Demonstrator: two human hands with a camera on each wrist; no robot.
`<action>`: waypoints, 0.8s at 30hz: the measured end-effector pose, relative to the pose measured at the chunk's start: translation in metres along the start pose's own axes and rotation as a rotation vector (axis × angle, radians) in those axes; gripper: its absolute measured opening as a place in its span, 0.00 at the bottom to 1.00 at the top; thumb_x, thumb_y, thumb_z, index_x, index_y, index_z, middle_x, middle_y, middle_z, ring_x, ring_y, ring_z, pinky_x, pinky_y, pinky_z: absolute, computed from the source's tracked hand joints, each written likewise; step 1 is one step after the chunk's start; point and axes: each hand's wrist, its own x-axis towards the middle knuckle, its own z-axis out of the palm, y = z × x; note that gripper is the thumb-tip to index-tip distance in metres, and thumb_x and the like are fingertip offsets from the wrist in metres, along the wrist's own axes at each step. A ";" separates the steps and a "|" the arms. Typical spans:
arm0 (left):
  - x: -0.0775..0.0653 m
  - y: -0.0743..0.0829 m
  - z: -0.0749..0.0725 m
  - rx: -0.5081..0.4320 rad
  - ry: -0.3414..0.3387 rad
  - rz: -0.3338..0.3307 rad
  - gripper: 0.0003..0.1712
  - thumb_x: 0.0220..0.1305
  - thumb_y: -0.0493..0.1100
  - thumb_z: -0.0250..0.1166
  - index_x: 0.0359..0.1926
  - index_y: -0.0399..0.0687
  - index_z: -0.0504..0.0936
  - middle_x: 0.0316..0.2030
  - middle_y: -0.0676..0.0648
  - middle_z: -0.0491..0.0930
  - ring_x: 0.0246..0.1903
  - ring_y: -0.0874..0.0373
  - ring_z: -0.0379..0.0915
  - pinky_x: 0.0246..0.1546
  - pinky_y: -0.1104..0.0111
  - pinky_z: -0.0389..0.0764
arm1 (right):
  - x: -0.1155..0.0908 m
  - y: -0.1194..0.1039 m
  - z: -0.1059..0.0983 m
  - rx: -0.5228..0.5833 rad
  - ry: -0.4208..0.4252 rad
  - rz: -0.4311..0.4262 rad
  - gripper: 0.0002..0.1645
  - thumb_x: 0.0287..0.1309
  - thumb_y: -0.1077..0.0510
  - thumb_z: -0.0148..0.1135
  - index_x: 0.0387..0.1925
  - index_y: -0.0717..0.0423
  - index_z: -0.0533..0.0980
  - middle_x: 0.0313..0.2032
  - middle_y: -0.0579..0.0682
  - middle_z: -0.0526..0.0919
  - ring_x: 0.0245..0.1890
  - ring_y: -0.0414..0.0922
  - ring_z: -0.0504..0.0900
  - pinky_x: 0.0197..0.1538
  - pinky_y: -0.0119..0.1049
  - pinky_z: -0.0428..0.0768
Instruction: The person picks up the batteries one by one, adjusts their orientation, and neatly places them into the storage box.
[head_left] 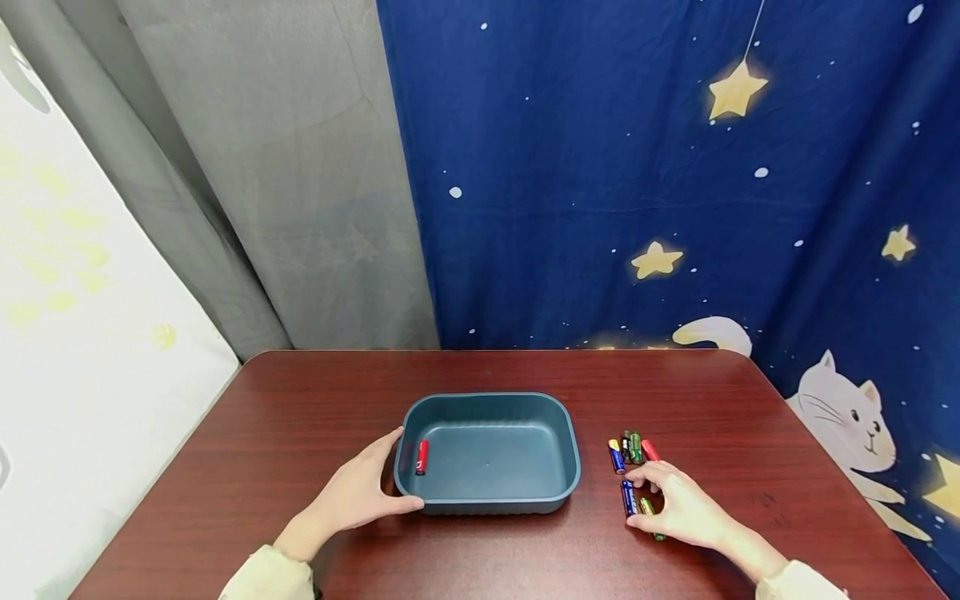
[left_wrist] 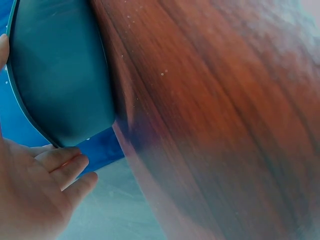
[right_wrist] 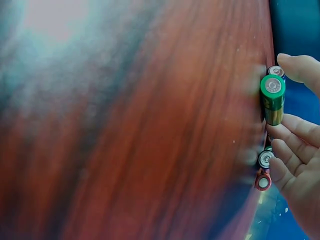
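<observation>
On the table, a blue-grey plastic basin (head_left: 487, 505) holds one red battery (head_left: 422, 457) near its left wall. My left hand (head_left: 358, 487) rests against the basin's left end, its thumb at the near corner and its fingers along the left rim. To the right of the basin, my right hand (head_left: 684, 506) spans a blue battery (head_left: 628, 497), thumb by one end and fingertips by the other; whether they touch it is unclear. A green-and-gold battery (right_wrist: 273, 99) lies under that hand. Beyond are a blue-and-yellow battery (head_left: 617, 457), a green battery (head_left: 636, 447), a black battery (head_left: 626, 446) and another red battery (head_left: 650, 450).
The dark red-brown wooden table (head_left: 315, 408) has rounded far corners. Behind it hang a grey curtain (head_left: 300, 167) and a blue star-patterned curtain (head_left: 562, 167). A white patterned cloth (head_left: 97, 375) covers the left side.
</observation>
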 end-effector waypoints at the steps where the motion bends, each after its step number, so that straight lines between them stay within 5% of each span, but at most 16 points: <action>1: 0.000 0.000 0.000 0.001 0.000 0.001 0.62 0.34 0.75 0.64 0.66 0.45 0.59 0.60 0.47 0.66 0.57 0.52 0.65 0.52 0.54 0.70 | 0.000 0.000 0.000 -0.006 -0.001 -0.004 0.27 0.33 0.48 0.75 0.38 0.53 0.76 0.33 0.38 0.75 0.30 0.33 0.69 0.31 0.27 0.71; 16: 0.000 0.000 -0.002 -0.001 -0.004 -0.001 0.62 0.34 0.75 0.65 0.66 0.46 0.58 0.60 0.47 0.65 0.57 0.52 0.64 0.52 0.54 0.70 | 0.005 -0.003 -0.003 -0.069 -0.045 0.016 0.25 0.30 0.50 0.76 0.35 0.49 0.76 0.31 0.37 0.71 0.31 0.35 0.69 0.33 0.29 0.71; 24: 0.000 0.001 -0.002 -0.013 -0.007 -0.005 0.62 0.33 0.75 0.65 0.66 0.47 0.59 0.60 0.47 0.66 0.57 0.52 0.64 0.53 0.55 0.69 | 0.010 -0.003 -0.005 -0.011 -0.002 0.010 0.24 0.30 0.51 0.76 0.33 0.49 0.75 0.28 0.37 0.71 0.28 0.34 0.68 0.28 0.25 0.69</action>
